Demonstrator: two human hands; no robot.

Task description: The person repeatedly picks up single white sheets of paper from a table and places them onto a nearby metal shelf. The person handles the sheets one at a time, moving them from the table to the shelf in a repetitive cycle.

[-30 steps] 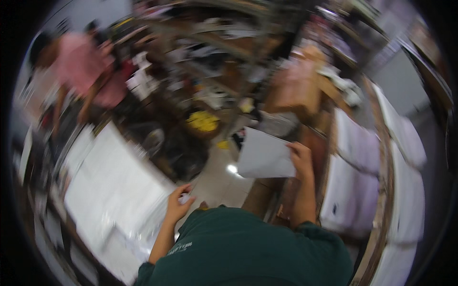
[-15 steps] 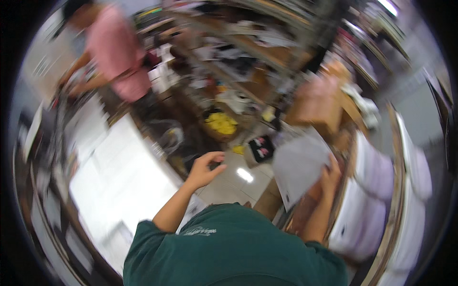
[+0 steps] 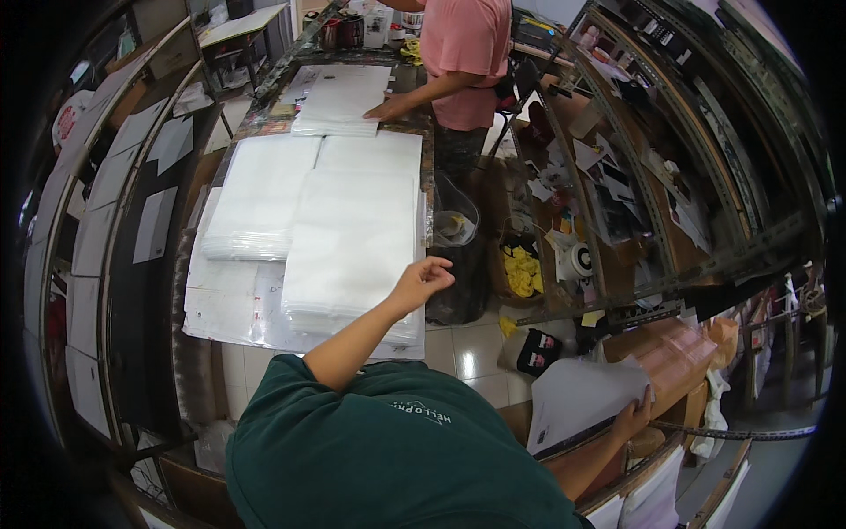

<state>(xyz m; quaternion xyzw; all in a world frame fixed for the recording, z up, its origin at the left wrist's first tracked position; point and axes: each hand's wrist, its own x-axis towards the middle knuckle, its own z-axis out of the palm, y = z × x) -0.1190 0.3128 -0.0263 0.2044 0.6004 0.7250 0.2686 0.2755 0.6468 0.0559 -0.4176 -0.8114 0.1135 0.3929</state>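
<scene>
My left hand (image 3: 422, 279) hovers with loosely curled fingers over the right edge of a stack of clear plastic bags (image 3: 348, 247) on the work table (image 3: 207, 317); it holds nothing. My right hand (image 3: 636, 412) is low at my right side and grips the edge of a white sheet of paper (image 3: 577, 398). My dark green shirt fills the lower middle of the view.
More stacks of clear bags (image 3: 257, 207) cover the table. A person in a pink shirt (image 3: 463, 44) stands at the far end, one hand on a stack (image 3: 339, 101). Metal shelving with papers runs along the left (image 3: 115, 185) and right (image 3: 696, 212). A bin (image 3: 454, 264) and boxes stand on the floor.
The view has swung toward the table. My left hand reached out to the edge of the bag stack. My right hand dropped to my side with the white sheet.
</scene>
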